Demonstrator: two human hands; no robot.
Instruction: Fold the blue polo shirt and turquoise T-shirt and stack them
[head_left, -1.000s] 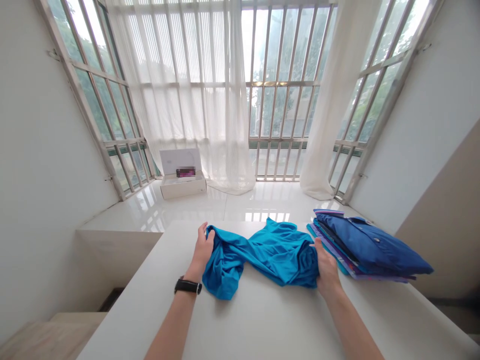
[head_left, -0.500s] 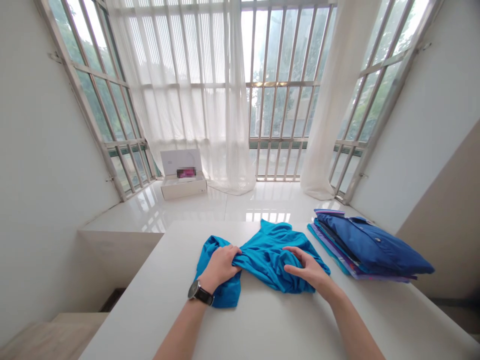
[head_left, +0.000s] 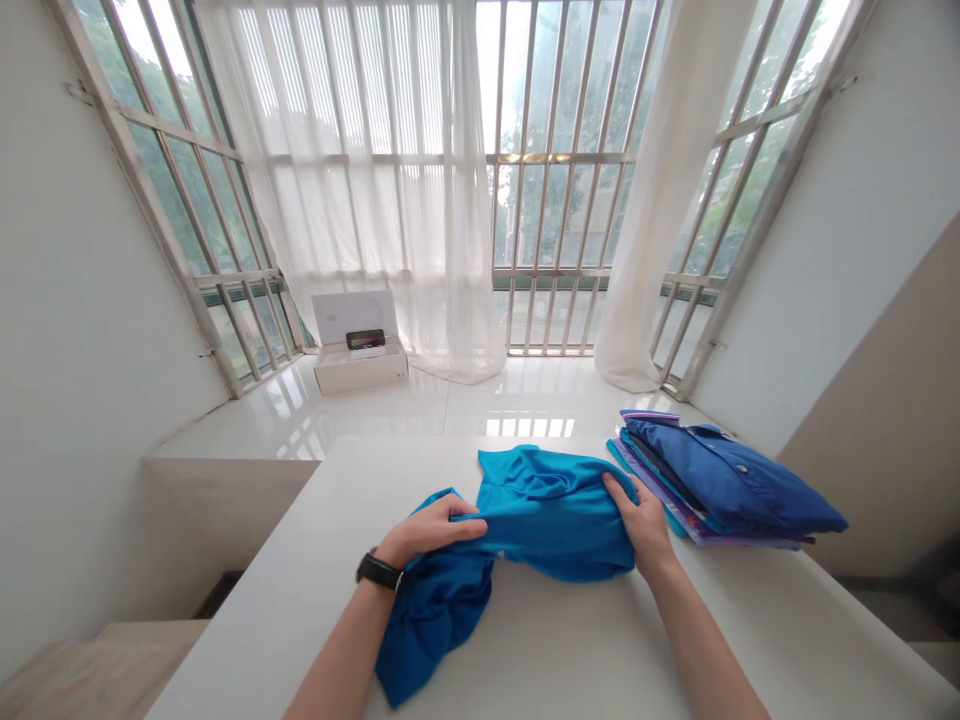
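A bright blue shirt (head_left: 559,520) of thin, smooth cloth is stretched between my two hands above the white table. Its left part hangs in loose folds below my left wrist, with one corner pointing toward me. My left hand (head_left: 439,528), with a black watch on its wrist, pinches the cloth near the middle, thumb on top. At the shirt's right end, my right hand (head_left: 641,515) grips the edge with the thumb over the cloth; its other fingers are partly hidden behind the fabric.
A stack of folded clothes (head_left: 720,480), dark blue on top, lies at the table's right. An open white box (head_left: 361,372) holding a dark phone-like object (head_left: 365,339) stands on the window ledge (head_left: 465,400). Behind are sheer curtains (head_left: 450,250) and barred windows.
My right hand has closed on the shirt's right end and moved slightly right. The bunched cloth is now spread out and pulled straighter, and its left part hangs lower toward me.
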